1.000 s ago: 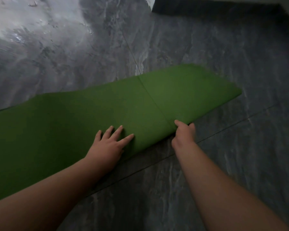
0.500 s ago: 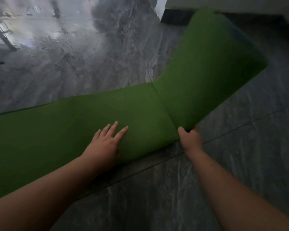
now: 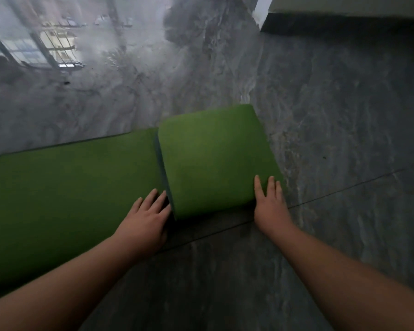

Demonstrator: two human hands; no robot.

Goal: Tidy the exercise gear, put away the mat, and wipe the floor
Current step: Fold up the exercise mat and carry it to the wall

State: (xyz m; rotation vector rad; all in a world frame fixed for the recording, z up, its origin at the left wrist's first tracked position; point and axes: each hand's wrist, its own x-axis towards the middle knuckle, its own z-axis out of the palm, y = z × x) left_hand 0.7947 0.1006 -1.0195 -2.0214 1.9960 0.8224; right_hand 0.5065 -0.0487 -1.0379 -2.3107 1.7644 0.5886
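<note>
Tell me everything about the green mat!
The mat is plain green, thin and soft-looking, like foam. It lies on the shiny grey stone floor. Its right end is folded over on top of the rest, making a thicker flap with a rounded fold on the right side. The long part stretches flat to the left, out of view. The left hand rests open on the flat part beside the flap's edge, and the right hand presses open at the flap's near right corner.

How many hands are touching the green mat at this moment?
2. The left hand rests flat on the unfolded part of the green mat, beside the fold. The right hand lies with straight fingers on the near right corner of the folded-over flap.
</note>
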